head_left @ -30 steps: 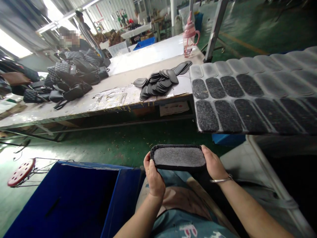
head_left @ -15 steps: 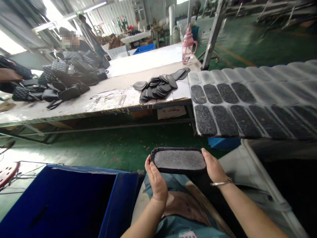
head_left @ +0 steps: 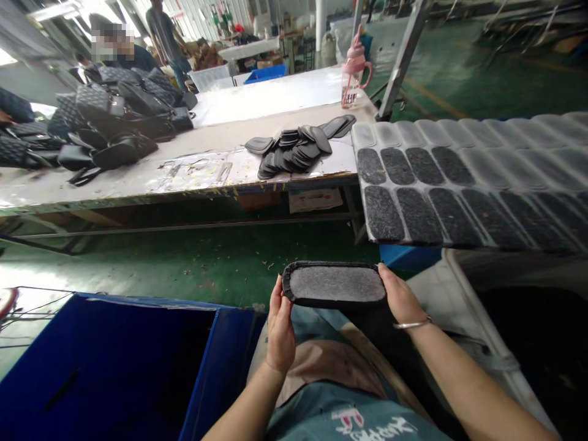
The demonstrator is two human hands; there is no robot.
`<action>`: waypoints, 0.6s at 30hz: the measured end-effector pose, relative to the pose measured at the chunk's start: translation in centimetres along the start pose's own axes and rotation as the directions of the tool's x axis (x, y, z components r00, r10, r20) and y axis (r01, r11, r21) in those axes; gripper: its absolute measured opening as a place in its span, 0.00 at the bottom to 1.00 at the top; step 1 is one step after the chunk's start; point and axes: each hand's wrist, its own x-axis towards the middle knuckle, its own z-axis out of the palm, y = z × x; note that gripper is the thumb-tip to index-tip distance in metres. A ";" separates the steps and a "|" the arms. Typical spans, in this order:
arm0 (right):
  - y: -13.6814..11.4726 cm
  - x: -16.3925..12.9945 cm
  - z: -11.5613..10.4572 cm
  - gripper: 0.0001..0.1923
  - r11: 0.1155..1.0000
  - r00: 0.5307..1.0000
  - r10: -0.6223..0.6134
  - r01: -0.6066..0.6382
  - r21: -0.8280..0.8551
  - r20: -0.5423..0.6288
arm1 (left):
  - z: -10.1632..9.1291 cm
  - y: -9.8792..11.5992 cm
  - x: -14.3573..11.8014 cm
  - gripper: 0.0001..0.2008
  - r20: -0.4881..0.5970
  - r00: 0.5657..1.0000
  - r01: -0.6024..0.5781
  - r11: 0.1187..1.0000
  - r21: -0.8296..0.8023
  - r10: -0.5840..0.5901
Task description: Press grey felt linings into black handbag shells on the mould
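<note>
A workshop, shown by worktables [head_left: 209, 131] and piled bags [head_left: 114, 116].

Teal garment [head_left: 298, 413] — white lettering [head_left: 381, 430], pink-and-white print [head_left: 348, 419] — silver bangle [head_left: 410, 325], right wrist [head_left: 425, 338].

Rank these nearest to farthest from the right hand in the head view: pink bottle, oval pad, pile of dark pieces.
1. Oval pad: gripped by the right hand.
2. Pile of dark pieces: ahead-left, near the table's front edge.
3. Pink bottle: farther back, at the table's right end.
</note>
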 end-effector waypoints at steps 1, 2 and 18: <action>-0.3 0.0 -0.1 0.26 1.000 1.000 -0.015 0.015 -0.025 0.002 | -0.8 0.4 0.1 0.25 0.072 0.997 0.014 1.000 -0.003 -0.014; -0.7 0.0 -0.4 0.25 0.998 1.000 -0.030 0.030 -0.051 -0.008 | -1.4 0.8 0.2 0.27 0.133 0.991 0.024 1.000 0.011 -0.026; -12.4 -5.8 5.0 0.05 0.811 0.846 -0.472 0.527 -0.254 0.250 | -2.9 2.3 1.9 0.27 0.270 0.961 0.012 0.984 0.180 -0.061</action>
